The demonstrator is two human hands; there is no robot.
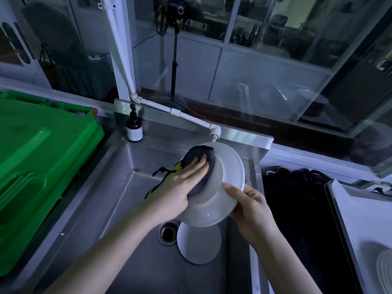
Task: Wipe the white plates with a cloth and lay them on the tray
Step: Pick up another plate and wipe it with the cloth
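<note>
Over the steel sink (110, 209) I hold a white plate (224, 166) tilted on edge. My right hand (250, 206) grips its lower right rim. My left hand (182, 185) presses a dark grey cloth (197, 158) flat against the plate's upper left face; the cloth's yellow and black edge hangs below my wrist. A second white plate (199, 242) lies in the sink basin beside the drain (167, 233), partly hidden by the held plate. The white tray (360, 219) sits at the right edge, with a ribbed white dish (385, 270) on it.
A green plastic bin lid (42, 155) fills the left side. A brown pump bottle (134, 128) stands at the sink's back corner. A white pipe ends in a tap (214, 134) just above the plate. Dark cables (297, 198) lie between sink and tray.
</note>
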